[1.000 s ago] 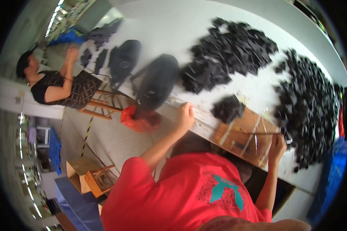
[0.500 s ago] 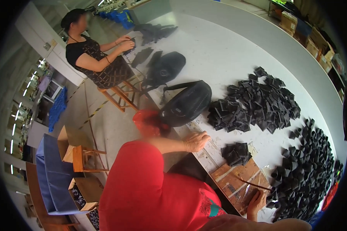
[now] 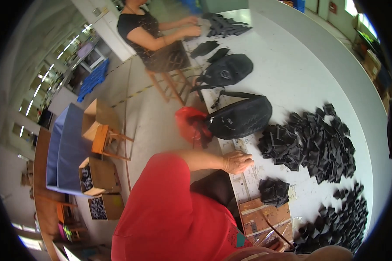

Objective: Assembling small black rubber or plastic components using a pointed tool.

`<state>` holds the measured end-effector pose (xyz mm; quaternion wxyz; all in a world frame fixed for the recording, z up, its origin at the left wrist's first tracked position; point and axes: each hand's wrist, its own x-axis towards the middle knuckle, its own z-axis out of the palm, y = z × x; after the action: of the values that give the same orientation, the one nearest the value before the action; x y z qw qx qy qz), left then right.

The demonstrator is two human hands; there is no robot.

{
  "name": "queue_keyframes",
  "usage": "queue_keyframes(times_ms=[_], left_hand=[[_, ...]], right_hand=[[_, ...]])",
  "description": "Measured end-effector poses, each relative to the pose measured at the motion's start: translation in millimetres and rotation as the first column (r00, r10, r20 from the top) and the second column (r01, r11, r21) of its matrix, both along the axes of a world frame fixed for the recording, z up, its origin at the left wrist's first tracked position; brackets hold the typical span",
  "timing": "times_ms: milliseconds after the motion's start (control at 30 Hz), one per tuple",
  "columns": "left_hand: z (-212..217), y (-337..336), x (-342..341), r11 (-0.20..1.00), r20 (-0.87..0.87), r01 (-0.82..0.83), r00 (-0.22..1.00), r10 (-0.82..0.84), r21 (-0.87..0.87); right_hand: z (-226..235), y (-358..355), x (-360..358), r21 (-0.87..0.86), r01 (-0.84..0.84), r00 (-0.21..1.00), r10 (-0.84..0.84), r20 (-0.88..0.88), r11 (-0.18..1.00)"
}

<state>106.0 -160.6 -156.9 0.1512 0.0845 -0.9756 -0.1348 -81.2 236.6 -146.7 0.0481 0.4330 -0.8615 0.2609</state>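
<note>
My left hand (image 3: 238,162) is at the near edge of the white table (image 3: 300,69), palm down. Its fingers are curled closed, and whatever they may hold is hidden. Just in front of it lies a small stack of flat black fabric pieces (image 3: 274,192). Low in the picture, my right hand (image 3: 275,245) rests at a worn brown board (image 3: 257,217). A thin dark stick (image 3: 276,230) slants across that board beside the hand. Most of my right hand is covered, so its grip does not show clearly.
A heap of flat black pieces (image 3: 309,143) and a pile of curled black pieces (image 3: 335,222) cover the right side. Black bags (image 3: 241,116) and a red plastic bag (image 3: 191,124) are ahead. A seated co-worker (image 3: 150,37) works farther along. Open cartons (image 3: 98,174) stand on the left.
The view has swung, so the table and piles sit lower and further right in the picture. My left hand remains near the table edge, and my right hand is more hidden.
</note>
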Motion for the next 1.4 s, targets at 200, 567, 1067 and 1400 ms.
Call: queue_keyframes(times_ms=[200,567,1067,1400], left_hand=[[-6,-4,1,0.997,0.047,0.045,0.998,-0.042,-0.059],[-5,-8,-1,0.997,-0.001,0.064,0.998,-0.064,-0.044],[-17,-10,4,0.999,-0.127,0.026,0.991,-0.030,-0.035],[-10,-7,2,0.998,-0.142,-0.015,0.990,0.007,-0.054]], right_hand=[[3,-28,-8,0.009,-0.047,0.997,0.046,0.060,0.999],[-4,-65,-4,-0.042,-0.124,0.991,0.125,0.043,0.991],[19,-53,14,-0.039,-0.030,0.993,0.025,-0.118,0.999],[11,-20,7,0.129,0.109,0.974,-0.080,-0.212,0.986]])
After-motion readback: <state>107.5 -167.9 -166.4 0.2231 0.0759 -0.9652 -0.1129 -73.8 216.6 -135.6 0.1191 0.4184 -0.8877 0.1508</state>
